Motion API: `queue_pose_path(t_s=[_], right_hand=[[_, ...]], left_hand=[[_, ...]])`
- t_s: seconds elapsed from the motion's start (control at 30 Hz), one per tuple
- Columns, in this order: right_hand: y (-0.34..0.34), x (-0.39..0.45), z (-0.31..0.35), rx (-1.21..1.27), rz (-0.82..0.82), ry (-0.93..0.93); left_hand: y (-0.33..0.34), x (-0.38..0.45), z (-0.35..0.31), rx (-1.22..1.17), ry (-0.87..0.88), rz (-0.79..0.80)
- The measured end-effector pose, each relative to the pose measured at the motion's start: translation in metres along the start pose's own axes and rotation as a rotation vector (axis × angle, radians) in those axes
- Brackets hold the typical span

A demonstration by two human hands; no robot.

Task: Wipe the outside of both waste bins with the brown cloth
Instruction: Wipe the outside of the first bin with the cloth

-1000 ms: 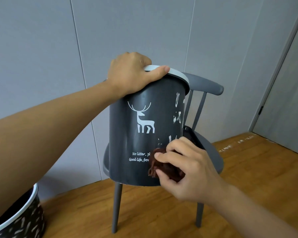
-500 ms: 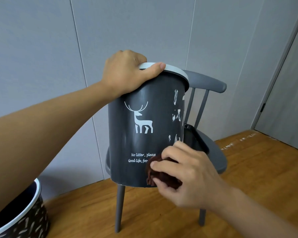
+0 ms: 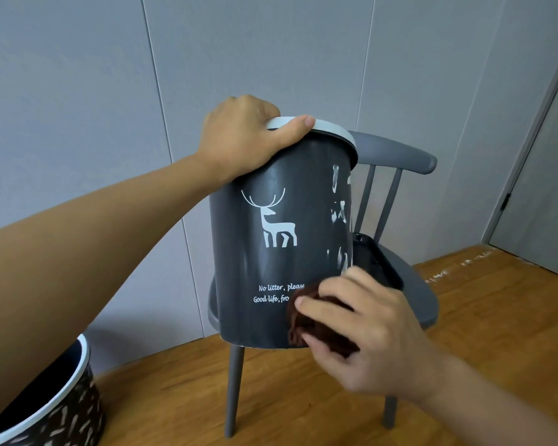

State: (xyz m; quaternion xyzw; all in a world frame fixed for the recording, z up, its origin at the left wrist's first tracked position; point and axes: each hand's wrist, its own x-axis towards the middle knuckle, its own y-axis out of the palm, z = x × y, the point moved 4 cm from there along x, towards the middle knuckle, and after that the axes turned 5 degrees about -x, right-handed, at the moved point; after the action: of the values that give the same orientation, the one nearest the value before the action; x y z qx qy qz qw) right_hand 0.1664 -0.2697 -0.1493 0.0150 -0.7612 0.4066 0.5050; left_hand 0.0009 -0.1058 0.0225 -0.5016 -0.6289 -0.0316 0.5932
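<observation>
2 bare forearms, no sleeves, left hand [image 3: 242,136], right hand [image 3: 368,329], short trimmed nails

Gripped bin [image 3: 271,259] was dark grey, white rim, white deer print; cloth [image 3: 316,329] brown; second bin [image 3: 62,416] black, white dashes; chair [image 3: 400,156] grey.

Bin [image 3: 271,252] before chair [image 3: 397,156]; another bin [image 3: 62,413] left.

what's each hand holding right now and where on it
The left hand grips the dark grey deer-print waste bin by its white top rim. The right hand holds the bunched brown cloth, pressing it against the bin's lower side.
</observation>
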Motion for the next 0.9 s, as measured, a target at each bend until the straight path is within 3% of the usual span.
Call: queue_pose_path(t_s=[0.1,0.27,0.37,0.57,0.83,0.9], right_hand=[[-0.003,0.004,-0.002,-0.077,0.023,-0.060],[-0.013,0.065,-0.031,-0.082,-0.231,0.197],[-0.020,0.103,-0.048,-0.093,-0.282,0.321],[-0.013,0.075,-0.032,-0.065,-0.193,0.228],[0.005,-0.021,0.012,0.075,0.117,-0.034],[0.005,-0.021,0.013,0.083,0.095,-0.008]], left_hand=[[0.001,-0.002,-0.005,0.018,0.013,-0.012],[-0.001,-0.006,-0.012,0.059,0.087,-0.038],[0.000,-0.008,-0.017,0.071,0.110,-0.034],[0.003,-0.001,-0.010,0.069,0.088,-0.003],[0.005,0.006,0.001,-0.006,0.018,0.030],[0.005,0.006,0.002,-0.004,0.022,0.031]])
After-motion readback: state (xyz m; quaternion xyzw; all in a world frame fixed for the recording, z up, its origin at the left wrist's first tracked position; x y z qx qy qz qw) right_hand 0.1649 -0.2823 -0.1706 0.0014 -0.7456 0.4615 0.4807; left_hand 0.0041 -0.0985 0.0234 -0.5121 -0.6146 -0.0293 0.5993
